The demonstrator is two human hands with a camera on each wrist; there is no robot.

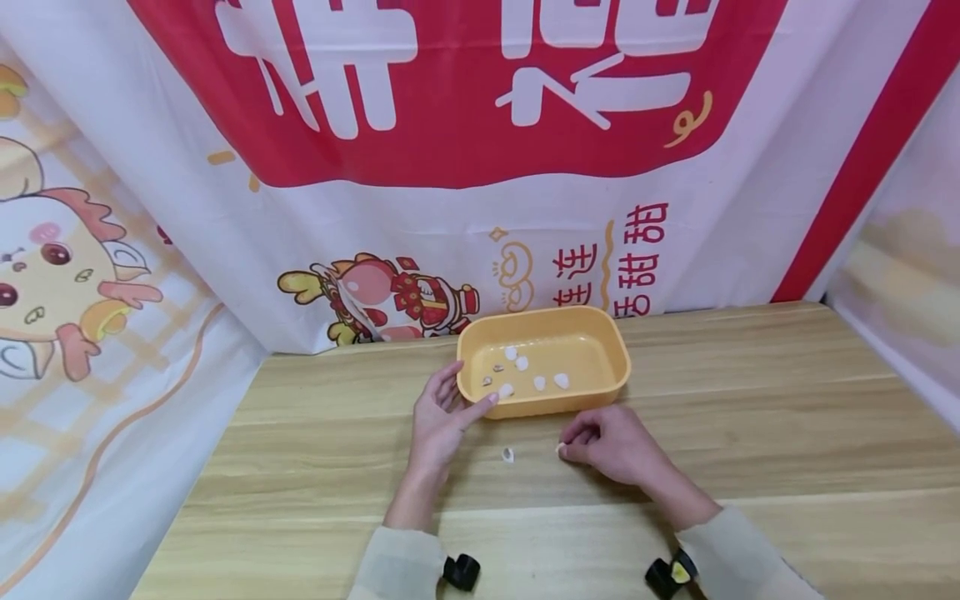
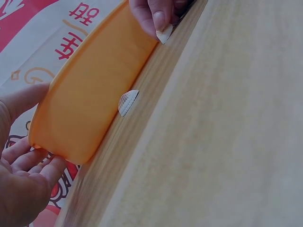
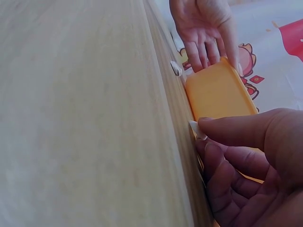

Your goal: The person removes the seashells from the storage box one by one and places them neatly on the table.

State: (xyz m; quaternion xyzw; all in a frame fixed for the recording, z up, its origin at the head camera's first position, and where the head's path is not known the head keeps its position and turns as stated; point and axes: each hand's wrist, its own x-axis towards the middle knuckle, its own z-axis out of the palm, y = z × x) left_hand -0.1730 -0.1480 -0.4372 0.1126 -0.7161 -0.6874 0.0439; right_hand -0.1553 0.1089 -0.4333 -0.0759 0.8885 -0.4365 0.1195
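A yellow plastic basin (image 1: 557, 407) stands on the table, several small pale shells (image 1: 562, 381) and two darker ones (image 1: 487, 381) scattered on its floor. My left hand (image 1: 437, 427) holds the basin's near left corner, thumb at the rim and fingers along the end wall. Just in front of the basin, my right hand (image 1: 613, 443) pinches a small white seashell (image 2: 164, 34) between thumb and fingertips, low over the wood. Another ribbed seashell (image 2: 128, 102) lies on the table between the two hands, close to the basin's front wall.
The wood-grain table (image 1: 315, 467) reaches back to a printed cloth (image 1: 420, 225) hanging close behind the basin. More cloth hangs along the left and right sides. A black wrist camera (image 1: 461, 572) sits at the left cuff, another (image 1: 663, 577) at the right.
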